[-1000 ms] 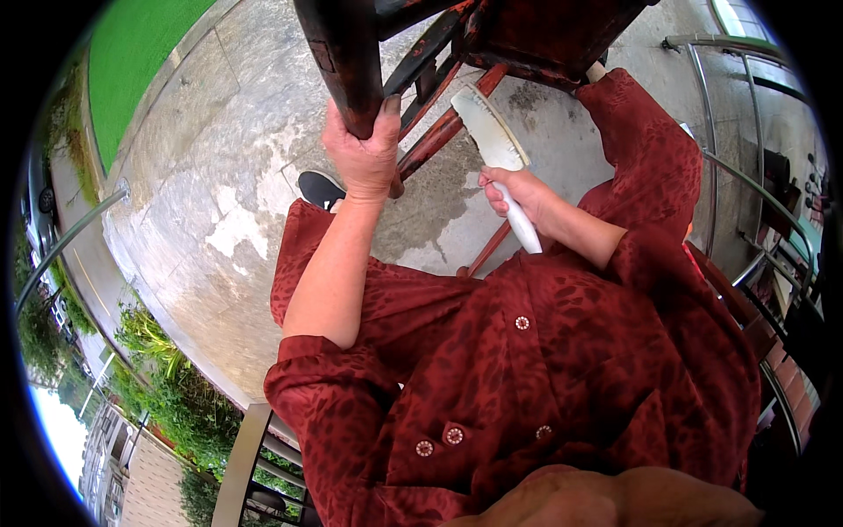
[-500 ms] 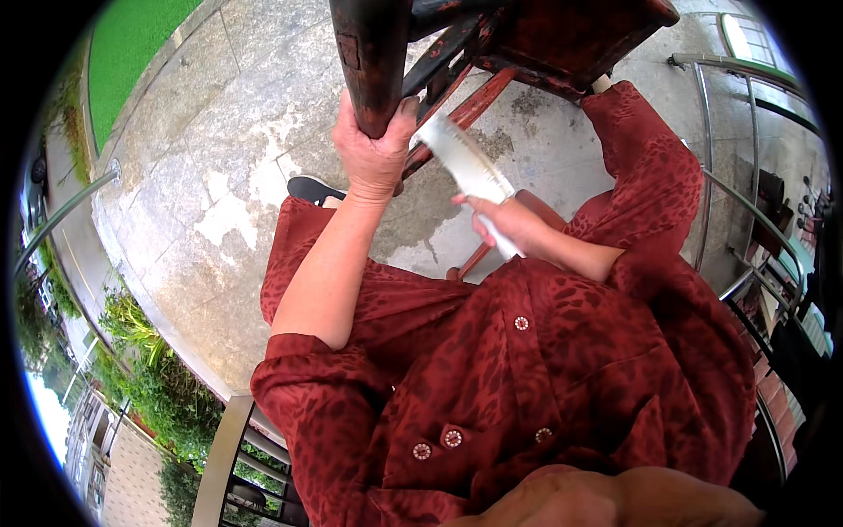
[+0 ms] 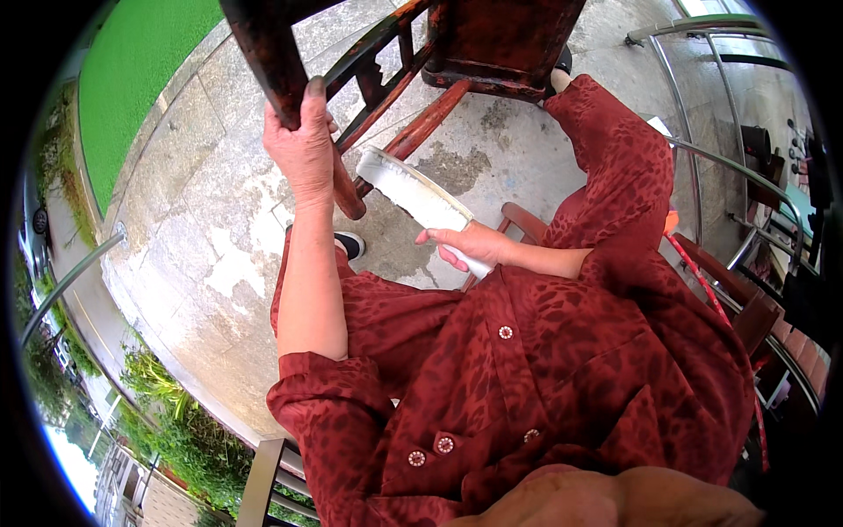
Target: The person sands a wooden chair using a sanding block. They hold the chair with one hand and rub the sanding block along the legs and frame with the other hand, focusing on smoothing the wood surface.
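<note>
A tipped dark wooden chair or stool (image 3: pixel 505 48), black with worn red patches, is in front of me, its broad panel toward the far side. My left hand (image 3: pixel 303 154) is closed round one of its thick dark legs or posts (image 3: pixel 277 66), thumb on the near side. My right hand (image 3: pixel 470 244) grips the white handle of a long brush (image 3: pixel 417 195) with pale bristles along one edge. The brush head reaches close to the chair's lower red bars (image 3: pixel 428 121); whether it touches them I cannot tell.
Stained paving (image 3: pixel 237 202) lies under the chair, with green turf (image 3: pixel 149 79) beyond at left. A metal rail (image 3: pixel 79 272) and plants (image 3: pixel 202 448) border the left. Metal frames (image 3: pixel 694 97) stand at right. A reddish wooden piece (image 3: pixel 524 221) is between my legs.
The chair has shifted left and tilted, with my left hand still on it. The brush has swung left and lies at a flatter angle, still in my right hand.
</note>
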Demonstrator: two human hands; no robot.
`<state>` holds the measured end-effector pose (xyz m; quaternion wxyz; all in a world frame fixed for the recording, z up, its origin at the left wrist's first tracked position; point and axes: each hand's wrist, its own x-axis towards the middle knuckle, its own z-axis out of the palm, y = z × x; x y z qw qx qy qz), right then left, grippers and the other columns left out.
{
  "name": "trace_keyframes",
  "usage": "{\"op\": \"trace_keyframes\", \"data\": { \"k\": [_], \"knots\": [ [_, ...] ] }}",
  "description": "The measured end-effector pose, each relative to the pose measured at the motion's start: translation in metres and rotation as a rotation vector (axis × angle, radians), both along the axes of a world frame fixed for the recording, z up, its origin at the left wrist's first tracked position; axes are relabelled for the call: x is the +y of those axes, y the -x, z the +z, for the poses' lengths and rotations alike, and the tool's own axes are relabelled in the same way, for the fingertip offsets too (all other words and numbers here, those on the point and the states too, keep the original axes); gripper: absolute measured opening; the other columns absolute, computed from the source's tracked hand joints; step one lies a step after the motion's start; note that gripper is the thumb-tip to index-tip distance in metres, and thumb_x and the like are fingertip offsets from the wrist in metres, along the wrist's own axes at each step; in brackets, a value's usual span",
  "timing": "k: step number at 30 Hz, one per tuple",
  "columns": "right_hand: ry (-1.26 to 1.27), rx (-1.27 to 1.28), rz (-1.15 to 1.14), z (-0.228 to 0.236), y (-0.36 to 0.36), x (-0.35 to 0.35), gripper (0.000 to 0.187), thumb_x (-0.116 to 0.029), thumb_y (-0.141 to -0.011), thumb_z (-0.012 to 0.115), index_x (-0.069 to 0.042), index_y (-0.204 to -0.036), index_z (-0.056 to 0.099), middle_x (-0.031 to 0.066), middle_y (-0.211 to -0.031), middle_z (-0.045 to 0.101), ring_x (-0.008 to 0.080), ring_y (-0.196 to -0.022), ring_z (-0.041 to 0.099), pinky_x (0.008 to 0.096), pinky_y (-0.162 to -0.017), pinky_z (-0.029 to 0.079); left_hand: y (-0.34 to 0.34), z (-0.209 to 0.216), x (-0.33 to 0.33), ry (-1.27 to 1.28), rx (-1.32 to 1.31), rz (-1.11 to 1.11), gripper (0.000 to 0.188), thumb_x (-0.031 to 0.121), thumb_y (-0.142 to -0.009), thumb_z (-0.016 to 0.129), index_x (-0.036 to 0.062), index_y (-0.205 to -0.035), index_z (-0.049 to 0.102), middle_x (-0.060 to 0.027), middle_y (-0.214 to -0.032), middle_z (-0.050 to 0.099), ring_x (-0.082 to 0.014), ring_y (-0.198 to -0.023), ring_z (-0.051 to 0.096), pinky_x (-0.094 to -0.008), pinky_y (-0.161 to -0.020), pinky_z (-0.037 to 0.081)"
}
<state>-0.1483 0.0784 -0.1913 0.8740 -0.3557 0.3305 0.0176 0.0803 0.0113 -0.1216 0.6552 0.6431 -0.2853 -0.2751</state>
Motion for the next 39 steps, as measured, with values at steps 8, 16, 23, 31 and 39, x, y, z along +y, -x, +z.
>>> {"op": "trace_keyframes", "data": {
  "k": [8, 16, 23, 31, 39],
  "knots": [
    [0.147, 0.325, -0.261, -0.060, 0.028, -0.112, 0.029, -0.033, -0.091, 0.049, -0.008, -0.101, 0.058, -0.0045, -0.052, 0.046, 0.0028, -0.040, 0.039, 0.0176, -0.037, 0.033, -0.045, -0.017, 0.006, -0.045, 0.116, 0.116, 0.042, 0.044, -0.079, 0.064, 0.0055, -0.085, 0.049, -0.0052, -0.057, 0.050, -0.0141, -0.045, 0.050, -0.0262, -0.043, 0.043],
    [0.096, 0.005, -0.056, 0.005, -0.004, -0.029, 0.027, -0.024, -0.090, 0.050, -0.004, -0.108, 0.054, 0.0001, -0.069, 0.055, 0.0052, -0.043, 0.044, 0.0202, -0.036, 0.037, -0.079, -0.027, 0.007, -0.078, 0.288, 0.262, 0.045, 0.047, -0.078, 0.064, 0.0057, -0.082, 0.047, -0.0040, -0.057, 0.048, -0.0164, -0.045, 0.050, -0.0298, -0.042, 0.044],
    [0.232, 0.171, -0.239, -0.017, 0.000, -0.108, 0.024, -0.028, -0.089, 0.051, -0.006, -0.090, 0.060, -0.0055, -0.050, 0.046, 0.0022, -0.042, 0.041, 0.0180, -0.035, 0.034, -0.112, -0.051, 0.009, -0.076, 0.479, 0.355, 0.040, 0.041, -0.077, 0.066, 0.0088, -0.084, 0.043, -0.0052, -0.057, 0.047, -0.0185, -0.043, 0.050, -0.0331, -0.040, 0.044],
    [0.148, 0.041, 0.152, -0.001, -0.016, -0.049, 0.024, -0.025, -0.088, 0.053, -0.006, -0.103, 0.055, -0.0013, -0.065, 0.055, 0.0035, -0.044, 0.044, 0.0198, -0.037, 0.038, -0.143, -0.105, 0.038, -0.150, 0.663, 0.459, 0.042, 0.045, -0.081, 0.056, 0.0067, -0.068, 0.042, -0.0048, -0.056, 0.044, -0.0195, -0.049, 0.048, -0.0345, -0.049, 0.044],
    [0.302, 0.203, 0.034, -0.021, -0.010, -0.113, 0.027, -0.032, -0.089, 0.052, -0.006, -0.085, 0.061, -0.0030, -0.055, 0.048, 0.0044, -0.045, 0.043, 0.0193, -0.043, 0.037, -0.135, -0.120, 0.049, -0.133, 0.666, 0.591, 0.050, 0.050, -0.081, 0.053, 0.0008, -0.080, 0.045, -0.0106, -0.061, 0.048, -0.0247, -0.050, 0.051, -0.0394, -0.050, 0.047]
  ]
}}
